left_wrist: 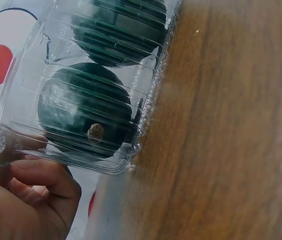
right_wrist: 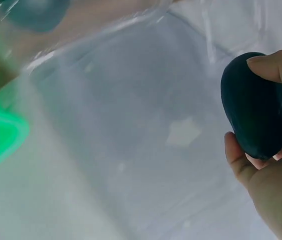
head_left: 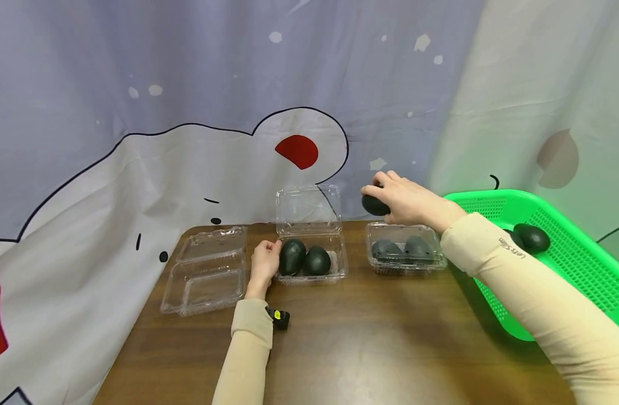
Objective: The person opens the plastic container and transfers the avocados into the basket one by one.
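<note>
In the head view my right hand (head_left: 403, 199) grips a dark green avocado (head_left: 374, 205) in the air, above and left of a clear lidded box (head_left: 406, 264) with avocados inside. The right wrist view has the thumb and fingers round that avocado (right_wrist: 256, 107). My left hand (head_left: 265, 261) holds the left side of an open clear plastic clamshell box (head_left: 340, 256), its curled fingers at the box's corner in the left wrist view. Two avocados, one at the left (head_left: 292, 257) and one at the right (head_left: 317, 261), lie side by side in it. Its lid (head_left: 308, 209) stands up behind.
Another open clamshell box (head_left: 205, 281) lies at the left of the wooden table (head_left: 360, 337). At the right stands a green perforated basket (head_left: 583, 264) with avocados (head_left: 532, 238) in it. A printed curtain (head_left: 213, 67) hangs behind the table.
</note>
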The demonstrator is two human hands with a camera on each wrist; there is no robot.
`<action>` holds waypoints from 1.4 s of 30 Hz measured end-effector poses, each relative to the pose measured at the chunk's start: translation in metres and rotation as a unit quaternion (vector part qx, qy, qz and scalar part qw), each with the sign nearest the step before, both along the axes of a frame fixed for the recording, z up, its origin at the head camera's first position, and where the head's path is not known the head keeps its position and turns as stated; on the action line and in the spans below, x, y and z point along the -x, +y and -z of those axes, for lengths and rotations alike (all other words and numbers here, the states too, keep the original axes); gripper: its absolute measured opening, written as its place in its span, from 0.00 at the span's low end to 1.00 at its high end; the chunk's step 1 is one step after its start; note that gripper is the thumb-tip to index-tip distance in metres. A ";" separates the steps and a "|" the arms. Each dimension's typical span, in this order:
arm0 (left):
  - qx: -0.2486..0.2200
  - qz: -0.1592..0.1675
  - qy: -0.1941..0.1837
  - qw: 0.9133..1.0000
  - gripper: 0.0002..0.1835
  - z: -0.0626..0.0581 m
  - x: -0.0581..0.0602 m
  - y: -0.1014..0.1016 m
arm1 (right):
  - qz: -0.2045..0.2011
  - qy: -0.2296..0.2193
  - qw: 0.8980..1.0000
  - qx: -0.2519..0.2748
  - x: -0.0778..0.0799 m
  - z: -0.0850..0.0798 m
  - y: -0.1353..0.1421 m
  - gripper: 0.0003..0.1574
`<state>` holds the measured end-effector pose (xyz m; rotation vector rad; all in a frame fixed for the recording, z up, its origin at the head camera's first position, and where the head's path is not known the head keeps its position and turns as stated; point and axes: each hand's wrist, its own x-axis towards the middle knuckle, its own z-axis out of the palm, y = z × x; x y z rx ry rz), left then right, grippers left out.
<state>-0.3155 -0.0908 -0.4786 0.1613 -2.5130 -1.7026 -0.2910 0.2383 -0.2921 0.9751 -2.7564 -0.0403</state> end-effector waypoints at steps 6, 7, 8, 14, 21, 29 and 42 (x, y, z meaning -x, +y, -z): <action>-0.002 0.000 0.007 1.000 0.15 -0.002 0.001 0.003 | 0.044 -0.007 0.999 0.006 -0.005 -0.017 0.046 0.45; -0.002 0.000 0.008 1.000 0.15 -0.002 0.001 0.003 | 0.050 -0.009 0.999 0.005 -0.006 -0.019 0.054 0.45; -0.001 0.000 0.008 1.000 0.15 -0.003 0.001 0.004 | 0.057 -0.012 0.998 0.005 -0.006 -0.021 0.062 0.44; 0.001 -0.003 0.006 1.000 0.15 -0.005 -0.001 0.002 | 0.143 -0.054 0.988 0.009 -0.012 -0.020 0.116 0.42; 0.001 -0.002 0.010 1.000 0.15 -0.005 0.000 0.000 | 0.199 -0.093 0.975 0.015 -0.011 -0.009 0.159 0.43; 0.005 -0.008 0.009 1.000 0.15 -0.004 -0.001 -0.002 | 0.215 -0.116 0.969 0.022 -0.010 0.016 0.187 0.40; 0.001 -0.007 0.006 1.000 0.15 -0.004 -0.001 -0.002 | 0.243 -0.175 0.954 0.019 -0.004 0.078 0.204 0.45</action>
